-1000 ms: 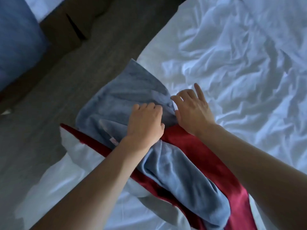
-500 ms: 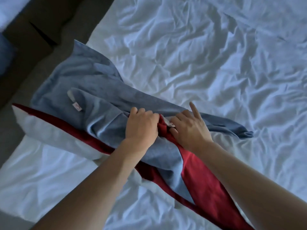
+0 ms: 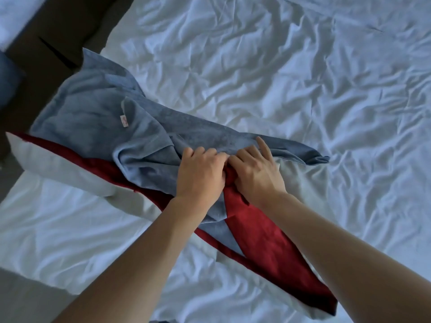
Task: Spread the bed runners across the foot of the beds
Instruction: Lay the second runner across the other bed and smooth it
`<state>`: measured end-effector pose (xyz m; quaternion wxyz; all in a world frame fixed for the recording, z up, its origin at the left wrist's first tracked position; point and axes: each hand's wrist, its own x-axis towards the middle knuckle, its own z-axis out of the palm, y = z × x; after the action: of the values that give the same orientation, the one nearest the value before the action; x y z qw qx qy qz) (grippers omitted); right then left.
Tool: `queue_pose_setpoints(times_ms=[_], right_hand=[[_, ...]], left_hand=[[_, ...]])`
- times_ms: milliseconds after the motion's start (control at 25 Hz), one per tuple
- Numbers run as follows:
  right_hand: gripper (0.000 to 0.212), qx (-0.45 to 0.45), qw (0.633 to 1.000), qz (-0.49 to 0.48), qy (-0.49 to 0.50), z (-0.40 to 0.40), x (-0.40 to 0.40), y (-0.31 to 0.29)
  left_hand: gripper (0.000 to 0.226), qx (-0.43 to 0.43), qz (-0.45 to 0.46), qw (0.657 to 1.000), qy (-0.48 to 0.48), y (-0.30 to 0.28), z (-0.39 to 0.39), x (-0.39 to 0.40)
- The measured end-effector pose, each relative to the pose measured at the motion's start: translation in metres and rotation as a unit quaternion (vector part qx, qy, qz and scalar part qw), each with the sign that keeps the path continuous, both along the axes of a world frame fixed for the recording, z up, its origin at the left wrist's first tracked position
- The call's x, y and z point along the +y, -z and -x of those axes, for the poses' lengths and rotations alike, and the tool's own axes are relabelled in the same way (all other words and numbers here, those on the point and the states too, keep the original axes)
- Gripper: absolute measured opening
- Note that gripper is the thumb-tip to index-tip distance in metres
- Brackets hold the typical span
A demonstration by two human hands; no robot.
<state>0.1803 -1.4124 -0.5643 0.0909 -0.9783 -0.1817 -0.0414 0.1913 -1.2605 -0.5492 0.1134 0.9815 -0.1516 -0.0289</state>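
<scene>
Two bed runners lie bunched together on a rumpled white bed sheet (image 3: 291,73), running diagonally from the far left edge of the mattress toward the near right. The blue runner (image 3: 98,117) is a soft, matte, grey-blue cloth, crumpled and folded over itself, with a small white tag (image 3: 124,120) on one fold and a narrow tail ending to the right of the hands. Under it, the red runner (image 3: 261,241) shows a deep crimson face with a white backing (image 3: 58,164) turned out along its left edge; its near end lies flat and tapers toward the lower right. No container appears in the view. The left hand (image 3: 200,176) has its fingers curled into the gathered cloth where blue and red meet, gripping it. The right hand (image 3: 256,173), touching the left, also pinches the bunched red cloth with curled fingers, while its index finger (image 3: 264,148) extends straight onto the blue runner. A dark floor (image 3: 42,66) lies beyond the far left edge of the bed.
</scene>
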Motion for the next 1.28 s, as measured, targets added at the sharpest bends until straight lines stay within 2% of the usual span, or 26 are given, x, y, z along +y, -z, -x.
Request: queue_pose_setpoints(times_ms=[160,400,600,1120,1280], right_hand=[[0.015,-0.017,0.999,0.021,0.03,0.009,-0.028,0.0],[0.012,-0.033,0.991,0.071,0.112,0.038,-0.111,-0.005],[0.009,-0.012,0.977,0.103,0.188,0.083,-0.198,-0.001],[0.009,0.064,0.95,0.085,0.293,0.266,-0.413,0.025],[0.009,0.094,0.925,0.085,0.357,0.327,-0.454,0.038]], left_hand=[[0.008,0.005,0.014,0.999,0.048,0.002,-0.004,-0.023],[0.011,0.018,0.03,0.993,0.113,0.008,0.006,-0.091],[0.014,0.027,0.031,0.985,0.166,0.013,0.031,-0.171],[0.018,0.037,-0.011,0.97,0.239,0.037,0.173,-0.399],[0.021,0.074,-0.025,0.955,0.286,0.051,0.219,-0.453]])
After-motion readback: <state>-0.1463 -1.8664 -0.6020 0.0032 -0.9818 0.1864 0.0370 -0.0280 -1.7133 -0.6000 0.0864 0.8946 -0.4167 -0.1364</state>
